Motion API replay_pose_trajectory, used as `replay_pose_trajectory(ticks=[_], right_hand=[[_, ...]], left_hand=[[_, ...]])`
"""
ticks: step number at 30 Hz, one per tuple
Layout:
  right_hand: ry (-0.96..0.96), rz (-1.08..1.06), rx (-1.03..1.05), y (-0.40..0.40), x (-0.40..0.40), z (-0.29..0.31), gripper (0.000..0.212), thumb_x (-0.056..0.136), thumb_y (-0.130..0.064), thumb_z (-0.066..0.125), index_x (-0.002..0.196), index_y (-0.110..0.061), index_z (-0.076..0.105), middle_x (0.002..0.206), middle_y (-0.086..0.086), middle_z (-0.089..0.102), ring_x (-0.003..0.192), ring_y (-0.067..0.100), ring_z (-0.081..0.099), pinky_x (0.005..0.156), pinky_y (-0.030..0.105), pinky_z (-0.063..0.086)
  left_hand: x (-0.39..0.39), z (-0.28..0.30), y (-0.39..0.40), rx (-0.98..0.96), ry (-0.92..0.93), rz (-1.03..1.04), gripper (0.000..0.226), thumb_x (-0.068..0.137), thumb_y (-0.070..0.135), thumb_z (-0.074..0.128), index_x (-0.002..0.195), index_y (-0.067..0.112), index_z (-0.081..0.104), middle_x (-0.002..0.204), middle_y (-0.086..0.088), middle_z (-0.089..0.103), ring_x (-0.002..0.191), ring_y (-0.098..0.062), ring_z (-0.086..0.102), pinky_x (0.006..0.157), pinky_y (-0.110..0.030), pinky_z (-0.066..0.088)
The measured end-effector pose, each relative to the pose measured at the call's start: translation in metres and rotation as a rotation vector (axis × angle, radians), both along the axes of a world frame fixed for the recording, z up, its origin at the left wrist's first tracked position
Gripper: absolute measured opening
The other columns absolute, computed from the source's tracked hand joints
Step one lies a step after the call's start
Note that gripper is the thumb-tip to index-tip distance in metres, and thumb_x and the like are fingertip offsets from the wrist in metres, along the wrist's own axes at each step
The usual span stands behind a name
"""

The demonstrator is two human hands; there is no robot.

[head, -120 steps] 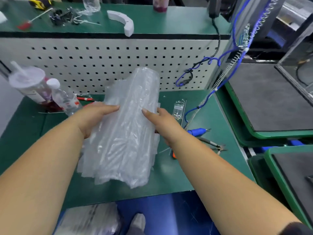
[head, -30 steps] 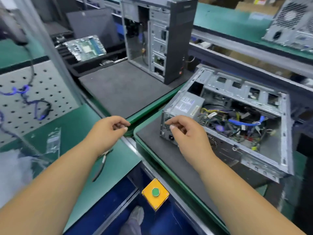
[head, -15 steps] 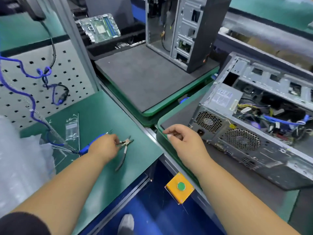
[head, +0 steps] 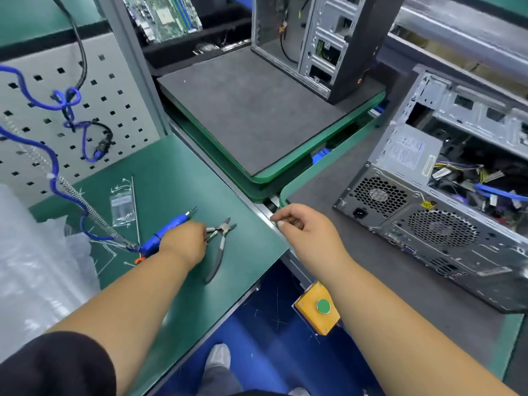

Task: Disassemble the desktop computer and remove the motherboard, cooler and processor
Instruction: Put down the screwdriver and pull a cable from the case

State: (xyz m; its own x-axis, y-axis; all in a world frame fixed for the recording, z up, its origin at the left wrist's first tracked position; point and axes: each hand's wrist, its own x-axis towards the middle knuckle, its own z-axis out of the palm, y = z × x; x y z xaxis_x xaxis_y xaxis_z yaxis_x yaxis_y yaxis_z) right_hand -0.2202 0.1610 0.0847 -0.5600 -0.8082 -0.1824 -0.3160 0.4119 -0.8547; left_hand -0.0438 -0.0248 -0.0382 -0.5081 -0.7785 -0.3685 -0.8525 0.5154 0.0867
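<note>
The open desktop case (head: 445, 195) lies on its side on a grey-padded green tray (head: 288, 187) at the right, with its power supply (head: 405, 150), loose cables and rear fans showing. My left hand (head: 183, 244) rests on the green bench, its fingers curled onto a handle of the pliers (head: 220, 247), which lie flat. The blue electric screwdriver (head: 168, 227) lies against the back of that hand. My right hand (head: 305, 227) hovers over the tray's near-left corner, fingers loosely bent, holding nothing.
A second, upright case (head: 320, 38) stands on another padded tray (head: 248, 115) behind. A bare motherboard (head: 163, 15) lies in a black bin at the top. Bubble wrap (head: 37, 267) sits at the left, small bags (head: 121, 207) and cut ties nearby. A yellow button box (head: 318, 307) hangs below.
Four seconds ago both hands held the bubble wrap. Since then the view swung right to the open case, and my left hand dropped to the tools. It has barely moved in the last half second.
</note>
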Motion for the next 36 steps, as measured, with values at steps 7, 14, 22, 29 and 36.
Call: replay_pose_trajectory(ticks=[7, 14, 22, 29, 36], right_hand=[[0.01, 0.001, 0.006, -0.001, 0.002, 0.004, 0.023, 0.091, -0.019, 0.055, 0.088, -0.039, 0.067, 0.071, -0.02, 0.056, 0.057, 0.001, 0.046, 0.053, 0.02, 0.042], [0.007, -0.017, 0.016, 0.012, -0.007, 0.005, 0.02, 0.092, -0.02, 0.056, 0.088, -0.036, 0.068, 0.071, -0.029, 0.054, 0.062, -0.004, 0.049, 0.054, 0.013, 0.038], [-0.026, -0.055, 0.01, 0.022, -0.014, 0.006, 0.021, 0.092, -0.019, 0.057, 0.088, -0.035, 0.069, 0.072, -0.025, 0.056, 0.067, -0.007, 0.05, 0.063, 0.017, 0.04], [-0.028, -0.058, -0.022, 0.026, -0.019, 0.022, 0.02, 0.091, -0.02, 0.056, 0.086, -0.035, 0.069, 0.068, -0.022, 0.055, 0.059, -0.003, 0.049, 0.048, 0.014, 0.042], [0.043, -0.021, -0.031, 0.042, -0.03, 0.045, 0.01, 0.089, -0.028, 0.061, 0.092, -0.036, 0.067, 0.085, -0.016, 0.058, 0.072, -0.001, 0.051, 0.074, 0.028, 0.05]], left_hand=[[-0.014, 0.004, 0.004, -0.173, 0.129, -0.059, 0.053, 0.077, 0.063, 0.057, 0.109, 0.021, 0.052, 0.11, -0.003, 0.053, 0.104, -0.026, 0.05, 0.086, -0.038, 0.041], [-0.037, -0.002, 0.007, -0.186, -0.003, -0.124, 0.045, 0.081, 0.059, 0.056, 0.106, 0.021, 0.054, 0.11, -0.003, 0.056, 0.105, -0.025, 0.055, 0.088, -0.038, 0.039], [-0.047, 0.015, 0.001, -0.199, 0.159, -0.128, 0.021, 0.075, 0.044, 0.059, 0.082, 0.026, 0.054, 0.087, 0.005, 0.056, 0.077, -0.021, 0.054, 0.074, -0.034, 0.035], [-0.057, 0.054, 0.004, -0.127, 0.627, -0.092, 0.015, 0.074, 0.027, 0.067, 0.084, 0.028, 0.055, 0.088, 0.012, 0.052, 0.08, -0.019, 0.055, 0.071, -0.031, 0.04], [-0.081, 0.113, 0.027, 0.04, 1.03, 0.008, 0.017, 0.079, 0.02, 0.068, 0.081, 0.03, 0.055, 0.088, 0.01, 0.056, 0.084, -0.002, 0.054, 0.07, -0.022, 0.039]])
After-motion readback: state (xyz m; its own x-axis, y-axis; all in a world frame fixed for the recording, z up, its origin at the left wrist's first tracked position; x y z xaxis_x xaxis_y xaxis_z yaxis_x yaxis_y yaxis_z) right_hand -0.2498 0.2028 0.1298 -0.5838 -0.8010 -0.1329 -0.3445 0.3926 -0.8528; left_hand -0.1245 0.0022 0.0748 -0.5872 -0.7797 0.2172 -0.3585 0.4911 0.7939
